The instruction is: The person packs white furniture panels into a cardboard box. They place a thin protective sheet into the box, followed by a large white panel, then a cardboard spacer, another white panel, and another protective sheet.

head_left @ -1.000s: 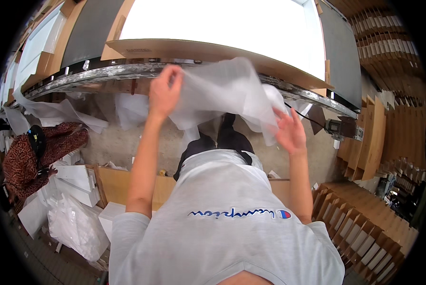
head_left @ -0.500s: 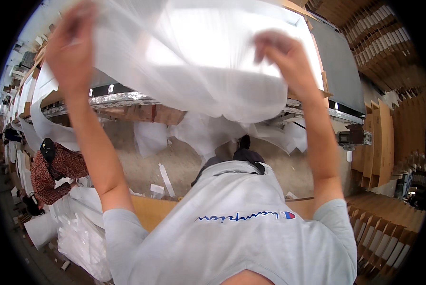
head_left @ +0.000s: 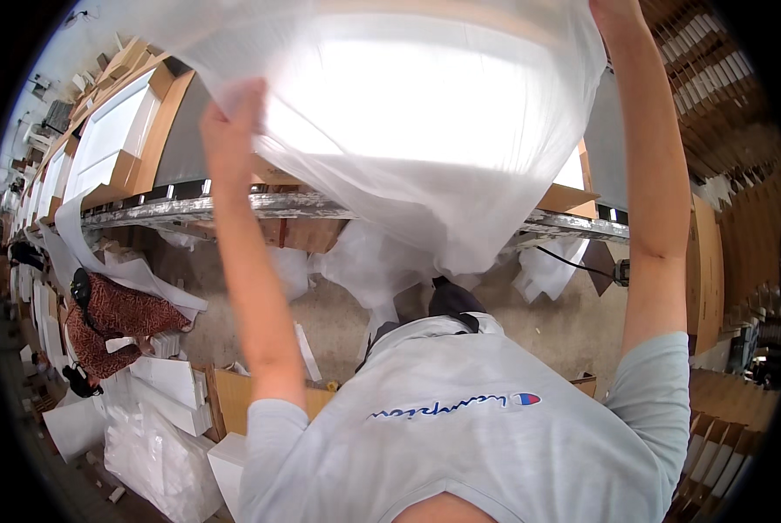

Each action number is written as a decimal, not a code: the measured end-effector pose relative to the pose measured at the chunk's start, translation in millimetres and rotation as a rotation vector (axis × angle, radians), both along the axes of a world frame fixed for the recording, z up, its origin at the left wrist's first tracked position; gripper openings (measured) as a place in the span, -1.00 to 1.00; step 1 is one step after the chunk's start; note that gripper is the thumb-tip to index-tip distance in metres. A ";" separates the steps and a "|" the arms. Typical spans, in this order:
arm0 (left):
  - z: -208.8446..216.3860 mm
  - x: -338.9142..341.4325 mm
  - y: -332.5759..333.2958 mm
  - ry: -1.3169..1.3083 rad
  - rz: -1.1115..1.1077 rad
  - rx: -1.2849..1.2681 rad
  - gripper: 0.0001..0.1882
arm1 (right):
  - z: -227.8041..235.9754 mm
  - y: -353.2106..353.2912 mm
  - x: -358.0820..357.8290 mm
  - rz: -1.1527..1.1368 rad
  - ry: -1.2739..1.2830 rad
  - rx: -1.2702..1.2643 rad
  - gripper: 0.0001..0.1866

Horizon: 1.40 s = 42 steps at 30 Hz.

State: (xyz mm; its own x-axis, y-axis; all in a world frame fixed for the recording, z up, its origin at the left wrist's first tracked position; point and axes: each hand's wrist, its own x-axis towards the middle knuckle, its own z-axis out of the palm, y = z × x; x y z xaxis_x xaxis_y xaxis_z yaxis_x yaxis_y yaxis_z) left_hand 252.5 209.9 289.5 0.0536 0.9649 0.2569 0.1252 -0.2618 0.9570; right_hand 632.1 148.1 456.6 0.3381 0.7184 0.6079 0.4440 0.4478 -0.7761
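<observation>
I am pinching a wide, thin, translucent white sheet (head_left: 460, 196) in my left grip (head_left: 232, 126), and it is rising on the other side toward my right grip (head_left: 615, 16), which the top rim is partly cutting off. It is spreading over an open cardboard carton (head_left: 567, 198), sagging between my hands, creasing finely and dangling a rounded, loosely folded lower edge past the carton's near side.

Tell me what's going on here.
A person is holding up a thin, see-through sheet, the left hand at one edge and the right hand partly out of the picture. The sheet hangs loosely in front of a cardboard box by a metal rail. Off to the left, a co-worker bends beside white boards.
</observation>
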 end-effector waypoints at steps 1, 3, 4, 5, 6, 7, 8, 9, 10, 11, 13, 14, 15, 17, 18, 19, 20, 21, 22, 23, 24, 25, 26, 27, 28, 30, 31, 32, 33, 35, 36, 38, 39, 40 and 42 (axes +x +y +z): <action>18.4 0.1 7.0 -0.058 -0.041 0.019 -0.67 | -5.7 4.7 0.5 -0.032 0.075 0.004 -0.79; 40.6 11.8 33.2 -0.181 -0.130 0.056 -0.69 | -16.1 13.2 3.9 -0.105 0.218 0.007 -0.78; 40.7 19.6 59.2 -0.104 -0.136 0.043 -0.69 | -23.9 27.6 33.8 -0.167 0.111 -0.086 -0.78; 37.0 31.5 93.2 -0.033 -0.151 0.029 -0.69 | -36.3 45.4 86.4 -0.237 -0.003 -0.178 -0.77; 29.6 48.0 120.5 0.037 -0.162 0.010 -0.68 | -54.5 66.6 135.4 -0.304 -0.118 -0.273 -0.76; 18.6 70.5 138.7 0.159 -0.172 0.043 -0.67 | -83.9 89.3 177.2 -0.311 -0.127 -0.302 -0.77; 6.6 88.2 155.1 0.286 -0.166 0.081 -0.65 | -108.8 116.1 204.1 -0.304 -0.134 -0.323 -0.78; -5.8 79.9 173.4 0.451 -0.105 0.108 -0.64 | -132.5 141.2 162.7 -0.377 -0.176 -0.490 -0.70; -31.1 87.9 205.4 0.574 -0.135 0.023 -0.59 | -171.6 157.3 189.2 -0.062 0.016 -0.345 -0.63; -68.0 95.9 237.9 0.694 -0.166 -0.065 -0.54 | -208.8 176.4 209.1 -0.093 -0.024 -0.536 -0.61; -139.7 146.9 272.6 0.947 -0.222 -0.047 -0.44 | -311.8 195.0 277.9 0.029 -0.020 -0.584 -0.62; -165.6 172.0 278.3 1.050 -0.281 -0.182 -0.44 | -361.9 197.6 295.4 -0.067 0.055 -0.689 -0.61; -191.7 168.8 280.7 1.041 -0.282 -0.318 -0.43 | -406.3 201.3 280.0 -0.098 0.107 -0.748 -0.59; -229.0 162.5 280.1 1.025 -0.280 -0.573 -0.37 | -460.3 204.7 252.1 -0.258 -0.157 -0.903 -0.57; -236.7 176.0 282.4 1.016 -0.297 -0.621 -0.37 | -480.4 195.7 248.2 -0.349 -0.104 -0.833 -0.60; -247.7 175.3 274.2 0.984 -0.287 -0.686 -0.36 | -484.1 191.0 230.8 -0.414 -0.079 -0.761 -0.62; -260.0 177.2 268.1 0.925 -0.263 -0.714 -0.39 | -482.7 189.2 220.3 -0.511 -0.162 -0.615 -0.64; -267.2 176.6 268.3 0.866 -0.243 -0.729 -0.41 | -475.5 189.6 211.0 -0.613 -0.245 -0.455 -0.66; -270.9 174.8 271.5 0.807 -0.219 -0.734 -0.43 | -465.5 190.1 205.7 -0.709 -0.326 -0.281 -0.66; -274.4 171.7 280.2 0.813 -0.204 -0.745 -0.45 | -458.8 193.5 204.9 -0.523 -0.405 -0.331 -0.66; -279.1 167.7 287.8 0.820 -0.188 -0.758 -0.47 | -454.4 195.8 204.6 -0.334 -0.479 -0.379 -0.65; -283.2 161.4 295.1 0.829 -0.168 -0.772 -0.49 | -448.2 199.2 200.7 -0.140 -0.546 -0.422 -0.64; -287.2 155.7 301.8 0.865 -0.142 -0.740 -0.52 | -438.2 205.1 192.7 -0.007 -0.610 -0.446 -0.64; -292.1 149.1 307.6 0.900 -0.115 -0.709 -0.53 | -430.4 210.4 187.3 0.130 -0.671 -0.468 -0.65; -292.7 141.8 314.3 0.938 -0.087 -0.677 -0.55 | -429.7 214.6 188.6 0.197 -0.751 -0.550 -0.61; -290.3 132.0 326.3 1.044 -0.046 -0.568 -0.55 | -455.3 216.3 205.7 0.155 -0.829 -0.530 -0.54; -288.8 125.2 326.2 1.093 -0.023 -0.523 -0.55 | -467.6 214.5 213.3 0.145 -0.871 -0.521 -0.51; -283.9 120.8 325.7 1.114 -0.023 -0.528 -0.53 | -469.2 213.3 219.0 0.190 -0.922 -0.559 -0.44; -279.7 115.8 323.2 1.144 0.001 -0.512 -0.54 | -471.8 216.5 218.8 0.192 -0.923 -0.559 -0.45; -269.1 96.5 302.5 1.208 0.046 -0.494 -0.55 | -471.3 222.0 207.3 0.207 -0.924 -0.568 -0.45; -259.4 84.1 285.3 1.252 0.007 -0.241 -0.56 | -472.7 223.6 200.0 0.231 -0.923 -0.554 -0.45; -190.2 104.0 251.8 1.160 0.010 0.032 -0.57 | -472.5 223.2 194.7 0.235 -0.941 -0.540 -0.44; -141.6 142.6 234.2 1.043 0.015 0.055 -0.58 | -472.5 221.9 200.1 0.209 -0.947 -0.544 -0.44; -97.7 171.6 213.0 0.922 0.000 -0.010 -0.60 | -472.5 218.8 206.1 0.172 -0.957 -0.565 -0.45; -56.4 192.0 145.1 0.770 -0.074 -0.110 -0.59 | -471.8 210.5 216.0 0.131 -0.976 -0.574 -0.45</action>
State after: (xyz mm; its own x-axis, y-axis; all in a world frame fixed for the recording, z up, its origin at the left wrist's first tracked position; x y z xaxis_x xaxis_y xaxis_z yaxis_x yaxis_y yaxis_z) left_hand 444.4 355.0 233.1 0.2429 0.9697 0.0248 0.7505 -0.2040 0.6286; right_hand 848.1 358.5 -15.2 -0.1963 0.9705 0.1402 0.9468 0.2248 -0.2304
